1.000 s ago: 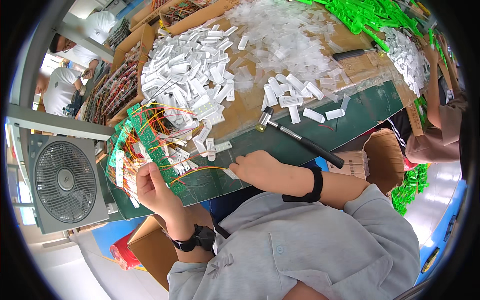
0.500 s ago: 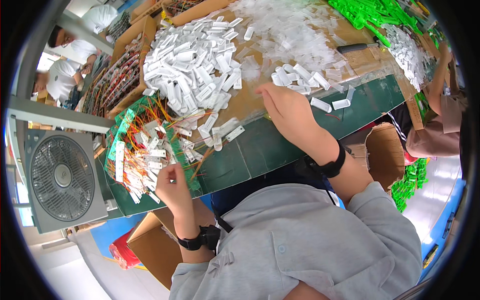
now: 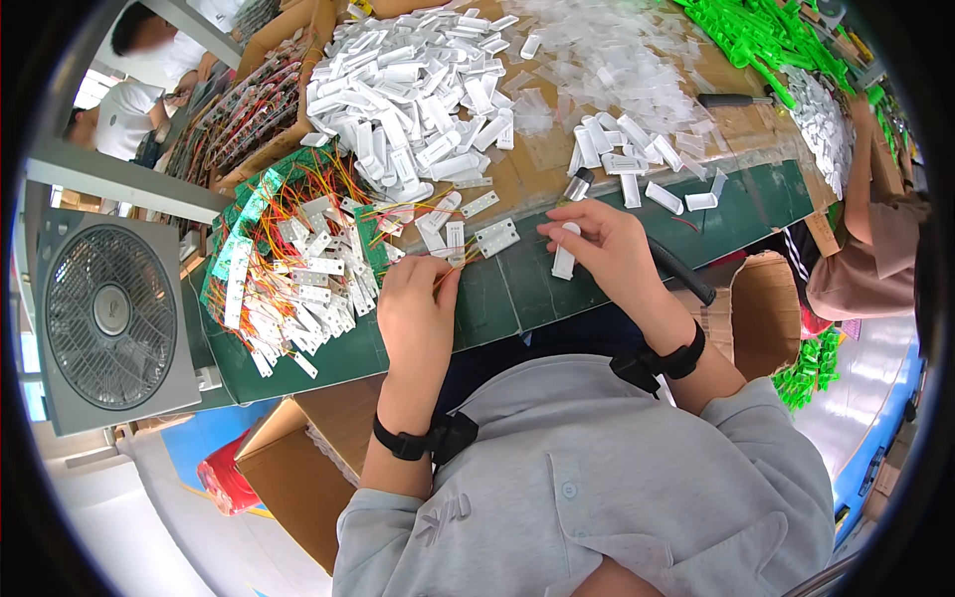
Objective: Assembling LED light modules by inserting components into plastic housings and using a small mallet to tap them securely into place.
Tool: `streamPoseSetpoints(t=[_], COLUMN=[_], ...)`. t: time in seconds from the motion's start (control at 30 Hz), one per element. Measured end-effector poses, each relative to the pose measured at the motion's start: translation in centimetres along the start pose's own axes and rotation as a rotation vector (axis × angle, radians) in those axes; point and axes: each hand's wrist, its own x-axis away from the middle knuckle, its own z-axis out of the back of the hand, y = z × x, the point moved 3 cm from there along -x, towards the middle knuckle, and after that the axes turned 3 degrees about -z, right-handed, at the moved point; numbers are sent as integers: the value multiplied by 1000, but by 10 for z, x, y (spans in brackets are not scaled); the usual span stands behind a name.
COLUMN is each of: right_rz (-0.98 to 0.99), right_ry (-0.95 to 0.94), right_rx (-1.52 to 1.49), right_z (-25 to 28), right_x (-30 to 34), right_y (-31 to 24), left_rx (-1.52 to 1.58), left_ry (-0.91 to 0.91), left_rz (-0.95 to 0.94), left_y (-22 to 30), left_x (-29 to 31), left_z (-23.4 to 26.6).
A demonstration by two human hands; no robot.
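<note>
My left hand [image 3: 416, 303] is closed, thumb and forefinger pinching thin red and yellow wires [image 3: 472, 255]. These wires run to a white circuit board [image 3: 497, 238] with small holes, held just above the green table edge. Facing it, my right hand [image 3: 609, 244] pinches a small white plastic housing [image 3: 565, 253] between thumb and fingers. A silver-tipped tool [image 3: 579, 185] shows just beyond the right fingers; its other end is hidden behind the hand. Between the hands and the pile lie two loose white housings [image 3: 435, 237]. To the left is a tangle of wired white boards [image 3: 318, 269].
A large heap of white housings [image 3: 408, 95] and clear plastic pieces [image 3: 617, 60] cover the cardboard. Green parts [image 3: 741, 35] lie far right beside a black-handled tool [image 3: 731, 99]. A fan [image 3: 111, 308] stands left, an open carton [image 3: 766, 308] right. Other people work nearby.
My left hand has moved right and forward from the table's near edge, and now holds the wires. The right hand has drawn back from the housings and now shows a housing in its fingers.
</note>
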Motion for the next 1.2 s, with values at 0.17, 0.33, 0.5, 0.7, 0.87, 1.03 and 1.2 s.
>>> streamPoseSetpoints(t=[0.17, 0.33, 0.5, 0.7, 0.87, 1.03, 1.2], right_rz=[-84, 159, 56, -28, -121, -158, -200], right_ry=[78, 130, 120, 111, 22, -174, -277], right_rx=[-144, -29, -92, -186, -33, -324, -344], right_z=[0, -12, -13, -8, -3, -10, -21], right_x=[-1, -10, -10, -7, -3, 1, 2], right_y=[1, 4, 3, 10, 13, 0, -7], left_rx=[532, 253, 199, 88, 237, 591, 667], left_ry=[82, 58, -15, -47, -32, -88, -112], left_rz=[182, 19, -41, -139, -153, 62, 250], left_y=[1, 14, 6, 20, 17, 13, 6], left_x=[3, -10, -7, -8, -8, -2, 1], left_z=[6, 2, -13, -12, -11, -9, -10])
